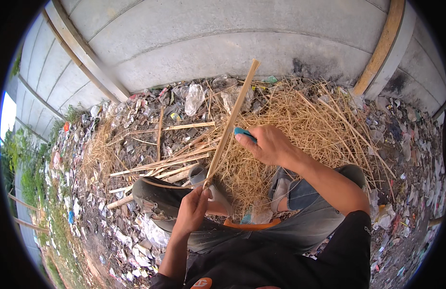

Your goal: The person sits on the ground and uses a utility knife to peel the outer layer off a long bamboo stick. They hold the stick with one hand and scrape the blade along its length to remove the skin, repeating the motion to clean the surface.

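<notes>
A long split bamboo strip slants up and away in front of me, its far end near the wall. My left hand pinches its near end above my left knee. Closed around a small blue-handled knife, my right hand is beside the middle of the strip. The knife's blade is too small to make out. A thin bamboo sliver curves leftward from near my left fingers, over my knee.
Split bamboo pieces lie beyond my left knee. A heap of straw-like shavings spreads ahead and right. Plastic litter covers the ground around me. A grey panel wall with upright bamboo poles stands ahead.
</notes>
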A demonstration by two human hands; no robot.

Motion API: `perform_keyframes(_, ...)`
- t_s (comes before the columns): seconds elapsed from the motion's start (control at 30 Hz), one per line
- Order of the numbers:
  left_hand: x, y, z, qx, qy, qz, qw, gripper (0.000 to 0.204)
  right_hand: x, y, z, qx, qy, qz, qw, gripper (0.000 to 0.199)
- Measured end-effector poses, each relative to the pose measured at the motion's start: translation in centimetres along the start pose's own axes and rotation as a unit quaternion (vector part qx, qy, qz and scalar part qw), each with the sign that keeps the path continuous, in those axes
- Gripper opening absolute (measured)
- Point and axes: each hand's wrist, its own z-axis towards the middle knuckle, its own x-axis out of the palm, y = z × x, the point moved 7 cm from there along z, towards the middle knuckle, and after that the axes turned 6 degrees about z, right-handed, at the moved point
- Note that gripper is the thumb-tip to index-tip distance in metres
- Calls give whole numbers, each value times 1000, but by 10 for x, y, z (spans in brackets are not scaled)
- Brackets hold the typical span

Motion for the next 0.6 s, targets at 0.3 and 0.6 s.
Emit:
perform_keyframes(0.3,17,-16,18,51,-59,170,982,22,61,25,-31,-42,68,-7,997,67)
perform_keyframes(0.6,5,-24,8,130,-61,218,965,15,16,-54,23,19,-42,-101,994,73)
